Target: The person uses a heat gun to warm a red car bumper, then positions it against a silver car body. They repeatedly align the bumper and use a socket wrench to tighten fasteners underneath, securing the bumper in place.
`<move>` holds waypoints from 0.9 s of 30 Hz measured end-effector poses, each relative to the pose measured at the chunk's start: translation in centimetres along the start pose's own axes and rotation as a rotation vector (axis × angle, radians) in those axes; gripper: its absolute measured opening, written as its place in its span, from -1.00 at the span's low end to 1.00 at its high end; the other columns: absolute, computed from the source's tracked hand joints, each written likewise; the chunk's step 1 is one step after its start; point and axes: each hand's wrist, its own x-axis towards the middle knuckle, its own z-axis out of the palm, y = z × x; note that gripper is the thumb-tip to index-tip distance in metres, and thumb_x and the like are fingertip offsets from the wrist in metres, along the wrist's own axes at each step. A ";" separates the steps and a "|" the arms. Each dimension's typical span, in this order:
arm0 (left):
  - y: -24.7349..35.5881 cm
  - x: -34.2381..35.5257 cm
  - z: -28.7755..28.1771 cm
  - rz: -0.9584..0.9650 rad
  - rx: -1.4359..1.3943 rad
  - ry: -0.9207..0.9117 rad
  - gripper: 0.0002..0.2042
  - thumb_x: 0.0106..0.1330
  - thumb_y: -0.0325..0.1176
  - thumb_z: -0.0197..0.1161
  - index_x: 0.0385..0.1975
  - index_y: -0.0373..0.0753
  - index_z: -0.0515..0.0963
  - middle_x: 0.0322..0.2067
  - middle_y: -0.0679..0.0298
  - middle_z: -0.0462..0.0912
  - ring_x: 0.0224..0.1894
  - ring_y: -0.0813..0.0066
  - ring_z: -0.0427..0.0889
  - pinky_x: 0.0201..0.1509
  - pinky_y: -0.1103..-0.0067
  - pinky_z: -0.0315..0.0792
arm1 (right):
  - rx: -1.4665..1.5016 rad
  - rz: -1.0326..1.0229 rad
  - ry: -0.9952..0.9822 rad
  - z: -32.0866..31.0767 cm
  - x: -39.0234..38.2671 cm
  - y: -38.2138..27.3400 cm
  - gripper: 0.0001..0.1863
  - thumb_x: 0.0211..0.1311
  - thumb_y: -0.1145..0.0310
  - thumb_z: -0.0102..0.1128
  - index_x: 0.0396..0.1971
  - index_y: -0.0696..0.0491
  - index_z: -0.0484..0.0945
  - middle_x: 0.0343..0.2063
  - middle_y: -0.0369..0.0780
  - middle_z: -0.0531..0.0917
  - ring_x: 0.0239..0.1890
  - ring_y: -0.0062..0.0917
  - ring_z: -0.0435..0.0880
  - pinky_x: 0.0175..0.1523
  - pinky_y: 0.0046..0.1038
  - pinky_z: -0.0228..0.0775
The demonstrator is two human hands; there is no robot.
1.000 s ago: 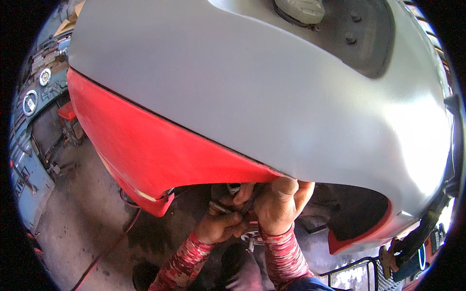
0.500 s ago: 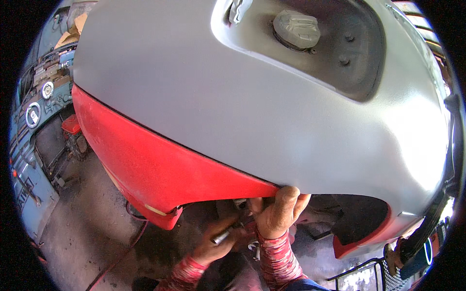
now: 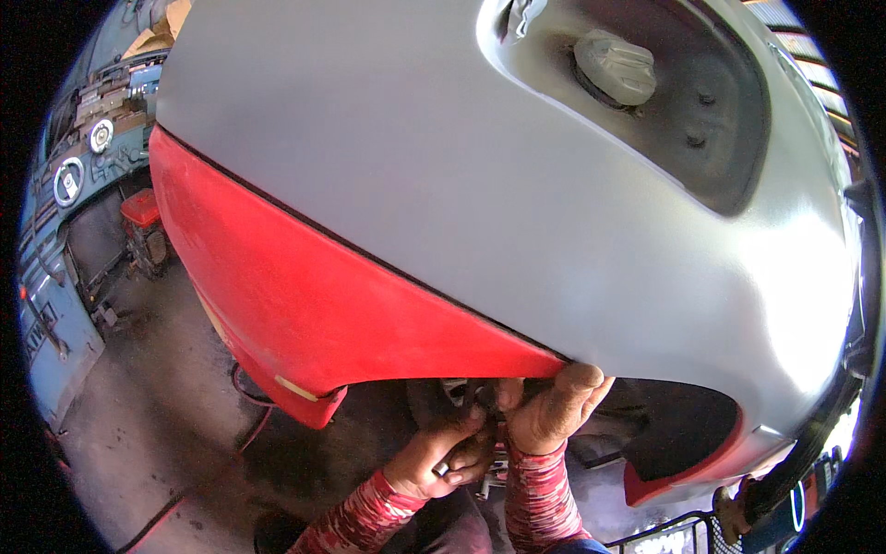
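Note:
A grey primed car body panel (image 3: 443, 185) meets a red bumper (image 3: 351, 314) along a dark seam. My right hand (image 3: 551, 415) grips the lower edge where the two meet, at the wheel arch. Its thumb end presses near the seam and the other fingers curl under the edge. Lower and to the left, my left hand (image 3: 434, 457) is closed around a tool with a shiny metal end (image 3: 441, 469). The rest of that tool is hidden in the fingers and the shadow beneath the bumper, so its kind is unclear.
A fuel cap covered in grey (image 3: 616, 69) sits in a recess of the panel. Blue machinery with handwheels (image 3: 68, 182) stands at the left, beside a red-topped engine-like unit (image 3: 141, 209). A hose (image 3: 249, 429) crosses the floor. A metal-framed stand (image 3: 678, 535) is at lower right.
The view has shifted, so the car body appears farther right. My left hand has turned and come up beside my right wrist, still holding the tool. My right hand keeps its grip on the edge.

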 end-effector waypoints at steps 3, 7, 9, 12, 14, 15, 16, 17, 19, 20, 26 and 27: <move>-0.6 0.6 1.3 0.312 0.450 0.144 -0.54 0.52 -0.04 -0.17 0.14 -0.30 0.40 -0.59 0.46 0.38 -0.60 0.53 0.34 -0.53 0.56 0.29 | 0.090 0.057 -0.187 -1.1 0.1 -0.2 -0.66 0.41 0.19 0.12 0.02 0.01 0.29 -0.24 -0.19 0.56 -0.35 -0.48 0.55 -0.25 -0.38 0.46; -2.4 1.9 2.3 0.898 1.003 0.498 -0.68 0.48 -0.23 -0.09 -0.04 -0.37 0.45 -0.38 0.30 0.62 -0.32 0.33 0.56 -0.22 0.34 0.44 | -0.129 -0.072 0.027 -1.9 -0.4 1.1 -0.60 0.42 0.13 0.09 0.06 0.07 0.32 -0.13 -0.21 0.54 -0.12 -0.49 0.48 0.05 -0.34 0.35; -2.5 2.2 1.8 1.034 1.047 0.509 -0.76 0.47 -0.28 -0.03 -0.18 -0.35 0.46 -0.47 0.26 0.59 -0.43 0.46 0.56 -0.36 0.48 0.45 | -0.813 -0.493 0.069 -1.9 -0.7 1.8 -0.47 0.33 0.00 0.16 0.04 0.11 0.33 -0.19 -0.17 0.51 -0.21 -0.37 0.47 -0.07 -0.30 0.33; -2.0 2.4 0.3 0.779 0.761 0.372 -0.80 0.46 -0.28 0.05 -0.29 -0.30 0.45 -0.58 0.26 0.54 -0.55 0.56 0.52 -0.50 0.61 0.41 | -1.358 -0.931 -0.010 -1.9 -0.1 1.3 -0.27 0.13 -0.20 0.30 -0.05 0.17 0.36 -0.28 -0.11 0.47 -0.30 -0.24 0.44 -0.22 -0.28 0.24; -1.6 2.7 -0.7 0.546 0.312 0.075 -0.76 0.47 -0.19 0.06 -0.32 -0.25 0.45 -0.64 0.30 0.47 -0.62 0.59 0.46 -0.55 0.64 0.36 | -1.029 -0.666 0.028 -1.5 0.1 1.0 -0.28 0.14 -0.26 0.24 -0.14 0.17 0.37 -0.34 -0.14 0.46 -0.34 -0.26 0.43 -0.23 -0.30 0.25; -1.5 2.9 -1.2 0.380 -0.042 -0.142 -0.72 0.47 -0.13 0.06 -0.34 -0.23 0.45 -0.68 0.33 0.43 -0.67 0.60 0.41 -0.58 0.65 0.33 | -0.869 -0.530 0.039 -1.3 0.1 0.8 -0.32 0.20 -0.27 0.16 -0.19 0.16 0.37 -0.38 -0.15 0.45 -0.36 -0.27 0.43 -0.23 -0.30 0.26; -1.5 3.2 -1.5 0.208 -0.387 -0.399 -0.69 0.47 -0.07 0.06 -0.36 -0.21 0.44 -0.72 0.36 0.38 -0.71 0.61 0.37 -0.61 0.67 0.30 | -0.741 -0.399 -0.085 -1.4 0.4 0.2 -0.35 0.25 -0.27 0.08 -0.23 0.14 0.37 -0.40 -0.16 0.44 -0.36 -0.29 0.43 -0.22 -0.31 0.28; -1.5 3.5 -1.8 0.096 -0.413 -0.511 -0.66 0.45 -0.01 0.05 -0.35 -0.18 0.45 -0.73 0.40 0.34 -0.73 0.62 0.30 -0.61 0.64 0.26 | -0.463 -0.180 -0.184 -1.5 0.5 0.1 -0.37 0.31 -0.26 0.00 -0.27 0.13 0.37 -0.42 -0.17 0.44 -0.37 -0.31 0.43 -0.21 -0.31 0.29; -1.6 4.0 -2.0 -0.146 -0.453 -0.811 -0.60 0.41 0.13 0.03 -0.34 -0.12 0.47 -0.75 0.49 0.26 -0.76 0.62 0.17 -0.61 0.60 0.18 | -0.286 -0.015 -0.311 -2.2 0.5 -0.4 -0.44 0.42 -0.18 -0.15 -0.31 0.11 0.37 -0.41 -0.18 0.48 -0.34 -0.37 0.45 -0.15 -0.30 0.33; -1.8 4.2 -1.9 -0.131 -0.482 -0.790 -0.62 0.44 0.10 0.00 -0.33 -0.11 0.47 -0.76 0.50 0.21 -0.76 0.65 0.13 -0.65 0.62 0.10 | -0.498 -0.089 -0.141 -2.6 0.3 -0.1 -0.47 0.46 -0.13 -0.22 -0.32 0.10 0.38 -0.41 -0.19 0.50 -0.32 -0.39 0.47 -0.11 -0.28 0.35; -1.9 5.1 -0.7 0.542 0.197 -0.166 -0.66 0.40 -0.06 0.07 -0.49 -0.18 0.52 -0.71 0.43 0.31 -0.75 0.56 0.24 -0.64 0.55 0.17 | -0.821 -0.411 -0.084 -6.0 1.3 2.0 -0.58 0.40 0.08 -0.04 -0.06 0.16 0.47 -0.29 -0.15 0.57 -0.13 -0.26 0.54 0.07 -0.19 0.32; -1.7 5.1 -0.5 0.759 0.443 -0.012 -0.67 0.38 -0.09 0.09 -0.52 -0.19 0.54 -0.69 0.40 0.39 -0.74 0.52 0.31 -0.63 0.53 0.23 | -0.748 -0.441 -0.075 -6.1 1.5 2.3 -0.61 0.36 0.14 0.00 -0.03 0.15 0.47 -0.23 -0.12 0.56 -0.10 -0.22 0.54 0.08 -0.18 0.33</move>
